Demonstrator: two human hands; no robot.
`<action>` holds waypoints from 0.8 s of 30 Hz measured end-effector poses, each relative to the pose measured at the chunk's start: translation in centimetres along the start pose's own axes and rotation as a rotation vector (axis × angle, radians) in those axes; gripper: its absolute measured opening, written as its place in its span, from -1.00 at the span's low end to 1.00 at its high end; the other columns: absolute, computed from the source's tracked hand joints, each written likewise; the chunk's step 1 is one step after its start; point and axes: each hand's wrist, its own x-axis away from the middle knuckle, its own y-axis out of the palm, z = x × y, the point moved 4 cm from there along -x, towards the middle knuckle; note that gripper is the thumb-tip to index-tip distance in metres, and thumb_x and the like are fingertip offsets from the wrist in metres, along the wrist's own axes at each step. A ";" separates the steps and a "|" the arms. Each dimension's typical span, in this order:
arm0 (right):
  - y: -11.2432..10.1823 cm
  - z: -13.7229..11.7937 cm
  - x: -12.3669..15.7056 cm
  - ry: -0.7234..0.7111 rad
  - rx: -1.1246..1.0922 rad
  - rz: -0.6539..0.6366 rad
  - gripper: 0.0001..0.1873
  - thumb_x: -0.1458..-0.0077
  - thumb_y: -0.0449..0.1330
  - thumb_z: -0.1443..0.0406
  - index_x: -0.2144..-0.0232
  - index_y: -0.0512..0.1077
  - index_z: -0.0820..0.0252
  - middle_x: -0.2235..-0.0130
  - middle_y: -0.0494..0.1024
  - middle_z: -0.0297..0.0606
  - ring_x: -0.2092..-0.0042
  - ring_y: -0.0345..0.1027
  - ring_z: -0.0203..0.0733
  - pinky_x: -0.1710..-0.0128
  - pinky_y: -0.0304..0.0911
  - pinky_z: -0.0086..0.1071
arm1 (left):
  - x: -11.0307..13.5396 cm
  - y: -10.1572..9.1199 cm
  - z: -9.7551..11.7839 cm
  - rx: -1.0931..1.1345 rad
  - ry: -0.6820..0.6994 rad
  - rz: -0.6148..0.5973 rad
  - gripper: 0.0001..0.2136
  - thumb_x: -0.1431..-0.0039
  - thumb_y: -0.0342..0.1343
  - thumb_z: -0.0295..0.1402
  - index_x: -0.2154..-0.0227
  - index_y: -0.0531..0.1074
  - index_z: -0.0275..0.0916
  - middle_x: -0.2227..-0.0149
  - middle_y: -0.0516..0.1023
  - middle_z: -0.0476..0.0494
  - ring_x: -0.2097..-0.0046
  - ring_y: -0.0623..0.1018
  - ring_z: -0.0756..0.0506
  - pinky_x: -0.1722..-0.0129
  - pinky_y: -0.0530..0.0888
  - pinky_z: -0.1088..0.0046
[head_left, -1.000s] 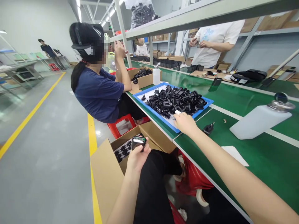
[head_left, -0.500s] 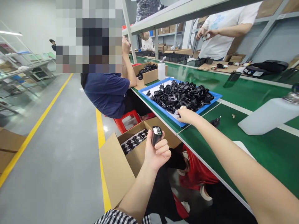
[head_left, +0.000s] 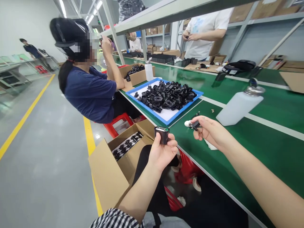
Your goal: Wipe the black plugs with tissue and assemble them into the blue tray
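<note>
My left hand (head_left: 163, 150) is closed around a black plastic charger housing (head_left: 161, 136); its upper end shows a white and green inside. To the right, over the green bench, my right hand (head_left: 209, 129) pinches a small black plug cover (head_left: 195, 125). One fingertip of that hand wears a white cover (head_left: 187, 123). Just behind those fingers another black plug piece (head_left: 198, 114) lies on the bench, partly hidden. Beyond my hands, a blue-rimmed tray (head_left: 168, 122) holds a heap of similar black plug pieces (head_left: 166, 95).
An open cardboard box (head_left: 109, 171) with rows of black parts stands below the bench edge, left of my left hand. A white bottle (head_left: 239, 106) stands at the right on the green bench (head_left: 261, 152). A co-worker in dark blue (head_left: 90, 91) sits at the left.
My right hand has come back from the tray towards me with a plug cover in its fingers. My left hand has turned the housing slightly. The view has swung right.
</note>
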 end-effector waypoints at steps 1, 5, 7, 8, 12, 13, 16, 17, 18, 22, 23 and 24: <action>-0.8 0.1 0.7 0.002 -0.039 0.041 -0.59 0.23 0.17 0.02 0.47 0.26 0.25 0.54 0.32 -0.34 0.67 0.13 -0.40 0.74 -0.02 -0.54 | -0.4 -0.1 -0.5 -0.053 0.014 -0.026 -0.75 0.01 -0.03 -0.20 0.52 0.26 -0.35 0.53 0.25 -0.02 0.55 0.22 0.13 0.60 0.22 0.65; -3.6 0.3 2.6 0.017 -0.106 0.216 -0.55 0.30 0.21 -0.01 0.63 0.24 0.28 0.69 0.25 -0.39 0.75 -0.08 -0.49 0.80 -0.21 -0.56 | -1.8 -0.7 -2.6 -0.279 0.031 -0.092 -0.69 0.11 0.07 -0.18 0.66 0.18 -0.33 0.67 0.09 0.07 0.63 0.11 0.15 0.63 0.16 0.65; -4.5 0.4 3.1 0.036 -0.142 0.270 -0.53 0.35 0.24 -0.01 0.68 0.23 0.29 0.75 0.18 -0.42 0.76 -0.10 -0.50 0.80 -0.23 -0.57 | -2.4 -1.2 -3.6 -0.386 0.041 -0.073 -0.68 0.11 0.06 -0.15 0.66 0.17 -0.32 0.71 0.03 0.10 0.65 0.07 0.15 0.65 0.13 0.66; -4.8 0.5 3.3 0.046 -0.164 0.288 -0.53 0.38 0.26 0.00 0.68 0.24 0.29 0.77 0.17 -0.43 0.76 -0.09 -0.49 0.80 -0.22 -0.58 | -2.6 -1.4 -4.0 -0.438 0.058 -0.054 -0.68 0.11 0.05 -0.14 0.65 0.17 -0.32 0.72 0.03 0.10 0.65 0.07 0.15 0.65 0.13 0.65; -5.9 0.9 3.5 0.089 -0.243 0.321 -0.53 0.50 0.32 0.06 0.65 0.27 0.31 0.73 0.23 -0.39 0.73 0.01 -0.48 0.80 -0.13 -0.60 | -3.5 -2.1 -4.8 -0.647 0.123 0.004 -0.70 0.19 0.11 -0.16 0.55 0.24 -0.33 0.65 0.21 0.03 0.57 0.24 0.09 0.59 0.20 0.59; -6.0 1.0 3.5 0.097 -0.255 0.328 -0.53 0.51 0.33 0.07 0.63 0.28 0.32 0.70 0.27 -0.37 0.71 0.04 -0.47 0.80 -0.11 -0.61 | -3.7 -2.2 -4.8 -0.702 0.127 0.012 -0.71 0.22 0.14 -0.21 0.52 0.25 -0.33 0.60 0.26 0.01 0.54 0.28 0.08 0.57 0.22 0.58; -6.4 1.3 3.4 0.118 -0.256 0.335 -0.51 0.52 0.34 0.10 0.56 0.30 0.33 0.59 0.35 -0.31 0.67 0.13 -0.45 0.76 -0.01 -0.62 | -3.9 -2.4 -4.4 -0.861 0.160 0.024 -0.70 0.35 0.22 -0.41 0.49 0.25 -0.31 0.51 0.34 0.01 0.46 0.34 0.07 0.49 0.26 0.58; -6.3 1.4 3.4 0.125 -0.242 0.325 -0.51 0.52 0.34 0.11 0.54 0.31 0.32 0.56 0.37 -0.30 0.64 0.17 -0.43 0.74 0.02 -0.62 | -3.9 -2.4 -4.2 -0.911 0.174 0.027 -0.70 0.37 0.23 -0.46 0.50 0.25 -0.30 0.50 0.35 0.02 0.45 0.35 0.07 0.47 0.27 0.58; -6.3 1.5 3.4 0.127 -0.220 0.309 -0.52 0.50 0.34 0.12 0.52 0.31 0.32 0.54 0.37 -0.29 0.62 0.20 -0.41 0.71 0.05 -0.61 | -4.0 -2.4 -4.0 -0.964 0.183 0.032 -0.70 0.39 0.23 -0.48 0.51 0.24 -0.30 0.50 0.36 0.03 0.44 0.36 0.07 0.44 0.28 0.58; -5.9 1.6 3.3 0.085 -0.064 0.251 -0.60 0.41 0.31 0.19 0.49 0.28 0.26 0.48 0.38 -0.31 0.50 0.28 -0.29 0.58 0.15 -0.54 | -4.2 -2.0 -3.4 -1.327 0.290 0.061 -0.71 0.37 0.22 -0.43 0.48 0.29 -0.28 0.46 0.38 0.01 0.36 0.39 0.01 0.31 0.30 0.49; -5.8 1.6 3.3 0.065 -0.013 0.245 -0.63 0.39 0.30 0.19 0.50 0.27 0.25 0.47 0.38 -0.31 0.49 0.28 -0.29 0.56 0.16 -0.52 | -4.3 -1.9 -3.2 -1.434 0.348 0.061 -0.69 0.37 0.22 -0.41 0.45 0.30 -0.27 0.42 0.38 0.00 0.32 0.39 -0.01 0.27 0.30 0.47; -5.8 1.6 3.3 0.042 0.040 0.244 -0.65 0.37 0.28 0.19 0.51 0.27 0.24 0.46 0.38 -0.31 0.49 0.27 -0.29 0.55 0.16 -0.50 | -4.4 -1.7 -3.1 -1.521 0.404 0.054 -0.67 0.36 0.22 -0.40 0.42 0.31 -0.26 0.39 0.38 -0.01 0.29 0.38 -0.02 0.24 0.29 0.45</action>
